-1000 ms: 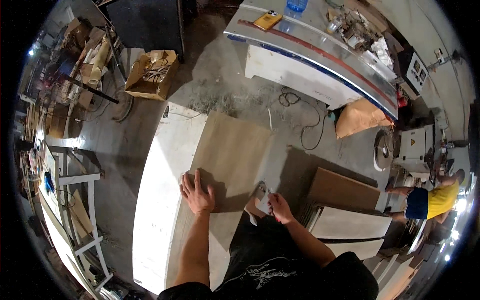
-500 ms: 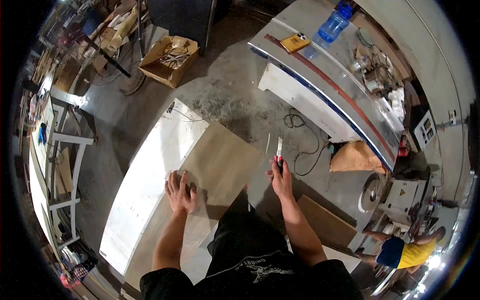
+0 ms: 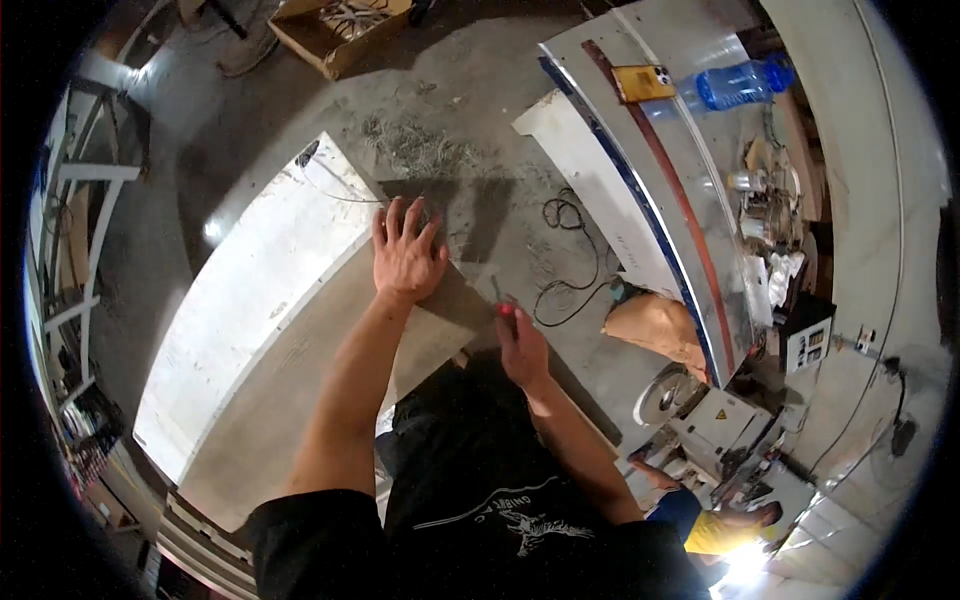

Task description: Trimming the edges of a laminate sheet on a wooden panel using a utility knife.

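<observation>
My left hand (image 3: 410,255) lies with spread fingers on the far end of a brown wooden board (image 3: 290,400). The board rests on a long white panel (image 3: 250,280), which shows along its left side. In my right hand (image 3: 524,348) is a utility knife (image 3: 506,308) with a red part and a blade pointing away from me. The knife is just right of the board's far corner; its blade is blurred, and I cannot tell whether it touches the board.
To the right stands a metal-topped table (image 3: 690,150) with a yellow phone (image 3: 643,83) and a blue water bottle (image 3: 740,86). A black cable (image 3: 570,300) lies on the floor. A cardboard box (image 3: 330,45) is at the back; a person in yellow (image 3: 725,532) is at lower right.
My left hand has slid from the board's middle to its far end. My right hand with the knife has come closer to the board's edge. The whole view has shifted.
</observation>
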The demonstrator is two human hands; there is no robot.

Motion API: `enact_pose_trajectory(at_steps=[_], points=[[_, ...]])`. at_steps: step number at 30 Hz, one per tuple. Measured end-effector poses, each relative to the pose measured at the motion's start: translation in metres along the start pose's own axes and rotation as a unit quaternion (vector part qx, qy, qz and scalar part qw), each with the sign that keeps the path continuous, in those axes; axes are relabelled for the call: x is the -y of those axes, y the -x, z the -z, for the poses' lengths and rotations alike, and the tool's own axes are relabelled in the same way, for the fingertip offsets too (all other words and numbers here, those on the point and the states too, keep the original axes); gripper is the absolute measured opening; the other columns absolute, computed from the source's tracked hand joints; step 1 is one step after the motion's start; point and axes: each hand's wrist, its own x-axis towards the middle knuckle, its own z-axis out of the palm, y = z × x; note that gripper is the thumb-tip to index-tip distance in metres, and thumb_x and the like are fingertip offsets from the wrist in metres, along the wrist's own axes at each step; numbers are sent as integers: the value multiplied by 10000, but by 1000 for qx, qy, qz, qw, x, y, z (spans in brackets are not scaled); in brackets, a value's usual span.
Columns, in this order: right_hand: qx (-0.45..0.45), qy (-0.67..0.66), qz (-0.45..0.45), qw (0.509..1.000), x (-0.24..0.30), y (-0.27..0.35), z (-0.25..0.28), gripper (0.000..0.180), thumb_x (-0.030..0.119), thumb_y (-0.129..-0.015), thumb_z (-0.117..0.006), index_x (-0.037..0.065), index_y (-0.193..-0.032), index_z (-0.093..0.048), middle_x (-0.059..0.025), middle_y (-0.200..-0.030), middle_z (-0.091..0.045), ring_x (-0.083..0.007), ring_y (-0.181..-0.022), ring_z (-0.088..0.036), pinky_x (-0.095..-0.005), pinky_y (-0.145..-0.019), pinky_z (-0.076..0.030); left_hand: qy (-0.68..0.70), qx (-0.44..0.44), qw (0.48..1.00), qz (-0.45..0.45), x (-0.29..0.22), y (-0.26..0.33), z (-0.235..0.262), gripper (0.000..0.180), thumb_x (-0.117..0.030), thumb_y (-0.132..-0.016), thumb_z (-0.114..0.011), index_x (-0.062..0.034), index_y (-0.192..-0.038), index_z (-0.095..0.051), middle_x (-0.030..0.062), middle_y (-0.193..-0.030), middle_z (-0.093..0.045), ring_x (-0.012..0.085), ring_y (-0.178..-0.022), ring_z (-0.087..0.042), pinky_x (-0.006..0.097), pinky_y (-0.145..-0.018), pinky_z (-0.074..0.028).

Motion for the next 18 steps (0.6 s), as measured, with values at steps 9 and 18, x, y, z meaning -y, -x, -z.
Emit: enact_pose_trajectory(at_steps=[9,18], points=[[120,150,-24,981,49,-6,63,412,358,-1057,-501,61,-1336,-558,-239,-1134,-693,-443,-1024,-669,-536,-893,-526,11,24,999,40,0,-2,-4,332,-311,-950,-617,-192,-1247,-705,43,-1498,-505,331,-1466,-345,537,-1260,-196],[203,229,-22,952,40,13,84,371,311,-1030,-542,72,-1310,-497,-262,-893,-698,-475,-822,-672,-567,-718,-526,37,19,998,46,-5,-10,0,278,-296,-918,-640,-183,-1147,-750,23,-1464,-539,326,-1451,-366,541,-1260,-196]])
